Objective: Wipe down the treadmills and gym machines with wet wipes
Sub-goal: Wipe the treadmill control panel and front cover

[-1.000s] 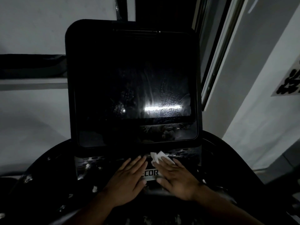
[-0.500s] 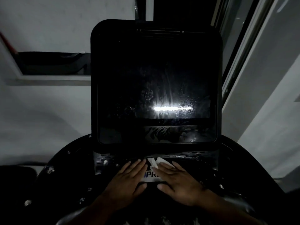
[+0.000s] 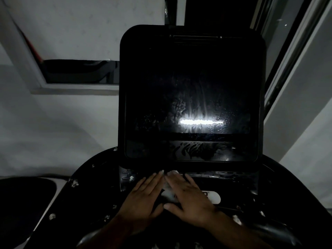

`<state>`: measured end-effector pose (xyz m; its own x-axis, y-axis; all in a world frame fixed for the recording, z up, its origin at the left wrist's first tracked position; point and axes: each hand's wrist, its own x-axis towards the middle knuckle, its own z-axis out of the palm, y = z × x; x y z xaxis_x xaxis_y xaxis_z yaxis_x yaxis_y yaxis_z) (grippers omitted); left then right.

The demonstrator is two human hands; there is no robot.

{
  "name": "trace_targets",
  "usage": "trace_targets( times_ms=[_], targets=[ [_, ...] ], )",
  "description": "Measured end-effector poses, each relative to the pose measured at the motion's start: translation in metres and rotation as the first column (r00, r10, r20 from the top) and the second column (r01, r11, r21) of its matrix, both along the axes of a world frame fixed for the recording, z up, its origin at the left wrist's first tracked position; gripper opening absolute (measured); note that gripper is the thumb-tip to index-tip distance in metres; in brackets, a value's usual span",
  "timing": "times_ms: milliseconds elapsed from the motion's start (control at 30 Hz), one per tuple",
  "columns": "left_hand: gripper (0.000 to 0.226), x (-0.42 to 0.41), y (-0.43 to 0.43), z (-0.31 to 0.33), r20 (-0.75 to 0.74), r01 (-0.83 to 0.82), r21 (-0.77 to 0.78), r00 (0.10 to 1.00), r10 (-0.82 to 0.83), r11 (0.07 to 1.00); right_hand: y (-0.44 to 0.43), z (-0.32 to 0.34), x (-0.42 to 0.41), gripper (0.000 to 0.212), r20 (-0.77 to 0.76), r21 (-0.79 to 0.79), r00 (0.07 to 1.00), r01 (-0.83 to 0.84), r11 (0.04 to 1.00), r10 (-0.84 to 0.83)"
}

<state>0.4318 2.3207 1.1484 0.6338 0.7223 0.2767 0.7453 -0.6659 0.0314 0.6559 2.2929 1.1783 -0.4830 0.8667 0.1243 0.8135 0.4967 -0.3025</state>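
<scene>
Black treadmill console (image 3: pixel 100 186), white wipe (image 3: pixel 168 194) on it

Head camera looks down, seemingly close, at console (image 3: pixel 192 97).

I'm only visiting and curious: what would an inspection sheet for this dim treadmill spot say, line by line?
Surface: black treadmill console, glossy and dimly lit.
Job's things: a white wipe peeks out from under the right hand. The dark screen shows streaks around a reflected light bar.
Clutter: small white flecks are scattered over the console.
Hands: the left hand and right hand lie flat side by side below the screen, fingers straight. The right hand presses the wipe.
Cables: nothing seen.
Surroundings: pale wall, dark recess at left, window frame at right.
</scene>
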Motion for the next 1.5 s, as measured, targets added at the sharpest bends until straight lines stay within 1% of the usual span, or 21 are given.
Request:
trace_targets(
  times_ms=[67, 100, 167, 267, 300, 400, 467, 567, 700, 867, 933, 1000, 1100, 1200, 1267, 1333, 1367, 1400, 1433, 1467, 1500],
  targets=[
    [0.075, 0.011, 0.002, 0.001, -0.031, 0.082, 0.019, 0.996, -0.081, 0.996, -0.004, -0.009, 0.014, 0.077, -0.028, 0.161, 0.999, 0.039, 0.986, -0.035],
    [0.076, 0.020, 0.003, 0.001, -0.049, 0.118, 0.022, 0.992, -0.117, 0.993, -0.005, -0.012, 0.021, 0.074, -0.017, 0.194, 0.999, 0.051, 0.980, -0.048],
    [0.076, 0.033, 0.004, -0.001, -0.094, 0.144, -0.017, 0.985, -0.145, 0.989, -0.005, -0.016, 0.031, 0.073, 0.044, 0.192, 0.997, 0.054, 0.980, -0.064],
    [0.077, 0.015, 0.006, -0.003, -0.115, 0.086, -0.192, 0.987, -0.109, 0.978, -0.003, -0.015, 0.037, 0.074, 0.190, 0.194, 0.978, 0.045, 0.980, -0.083],
    [0.078, -0.002, 0.007, -0.003, -0.123, 0.062, -0.191, 0.989, -0.087, 0.980, -0.004, -0.015, 0.038, 0.073, 0.219, 0.194, 0.972, 0.042, 0.980, -0.085],
    [0.082, -0.037, 0.012, -0.002, -0.152, 0.006, -0.038, 0.988, -0.011, 0.999, -0.003, -0.016, 0.034, 0.071, 0.222, 0.175, 0.974, 0.014, 0.984, -0.053],
    [0.084, -0.026, 0.015, -0.005, -0.090, 0.023, -0.010, 0.996, -0.024, 1.000, 0.001, -0.018, 0.026, 0.073, 0.213, 0.154, 0.977, -0.022, 0.988, -0.011],
    [0.084, -0.007, 0.007, -0.016, -0.098, 0.013, -0.096, 0.995, -0.023, 0.995, 0.002, -0.017, 0.015, 0.076, 0.255, 0.128, 0.967, -0.037, 0.991, 0.003],
    [0.081, -0.049, 0.007, -0.018, -0.131, 0.004, -0.073, 0.991, -0.013, 0.997, 0.004, -0.012, 0.012, 0.074, 0.293, 0.107, 0.956, -0.048, 0.993, 0.014],
    [0.085, -0.039, 0.004, -0.026, -0.004, 0.015, -0.068, 1.000, -0.016, 0.998, 0.007, -0.012, 0.008, 0.076, 0.329, 0.076, 0.944, -0.045, 0.996, 0.017],
    [0.083, -0.050, -0.001, -0.023, -0.011, 0.043, -0.018, 0.999, -0.043, 0.999, 0.007, -0.010, 0.007, 0.077, 0.319, 0.030, 0.947, -0.049, 0.998, 0.037],
    [0.084, -0.074, 0.001, -0.017, -0.027, 0.015, 0.032, 1.000, -0.014, 0.999, 0.009, -0.010, 0.010, 0.079, 0.262, 0.017, 0.964, -0.062, 0.998, 0.056],
    [0.090, -0.070, 0.003, -0.022, 0.090, -0.051, 0.005, 0.995, 0.050, 0.999, 0.009, -0.013, 0.008, 0.078, 0.261, 0.053, 0.964, -0.074, 0.996, 0.058],
    [0.090, -0.060, -0.010, -0.037, 0.217, -0.013, -0.037, 0.976, 0.021, 0.999, 0.010, -0.013, 0.007, 0.077, 0.280, 0.035, 0.959, -0.054, 0.998, 0.042],
    [0.087, -0.079, -0.011, -0.037, 0.169, 0.011, 0.000, 0.986, -0.011, 1.000, 0.012, -0.012, 0.009, 0.079, 0.240, 0.004, 0.968, -0.079, 0.997, 0.076],
    [0.088, -0.092, -0.002, -0.031, 0.130, -0.073, 0.010, 0.989, 0.071, 0.997, 0.013, -0.013, 0.011, 0.081, 0.242, -0.032, 0.966, -0.085, 0.996, 0.090],
    [0.091, -0.087, 0.000, -0.026, 0.136, -0.120, -0.003, 0.983, 0.120, 0.993, 0.012, -0.014, 0.011, 0.082, 0.231, -0.003, 0.969, -0.084, 0.996, 0.083],
    [0.093, -0.078, 0.001, -0.024, 0.155, -0.123, -0.020, 0.980, 0.125, 0.992, 0.011, -0.017, 0.010, 0.081, 0.228, 0.006, 0.971, -0.074, 0.997, 0.071],
    [0.094, -0.066, -0.001, -0.026, 0.174, -0.094, -0.031, 0.980, 0.098, 0.995, 0.010, -0.017, 0.009, 0.080, 0.246, -0.003, 0.967, -0.061, 0.998, 0.060],
    [0.093, -0.057, -0.005, -0.030, 0.198, -0.052, -0.047, 0.978, 0.060, 0.998, 0.009, -0.016, 0.008, 0.080, 0.260, 0.031, 0.965, -0.047, 0.998, 0.038],
    [0.092, -0.055, -0.008, -0.035, 0.208, -0.023, -0.025, 0.978, 0.027, 0.999, 0.010, -0.015, 0.008, 0.080, 0.263, 0.040, 0.964, -0.052, 0.998, 0.040]
  ],
)
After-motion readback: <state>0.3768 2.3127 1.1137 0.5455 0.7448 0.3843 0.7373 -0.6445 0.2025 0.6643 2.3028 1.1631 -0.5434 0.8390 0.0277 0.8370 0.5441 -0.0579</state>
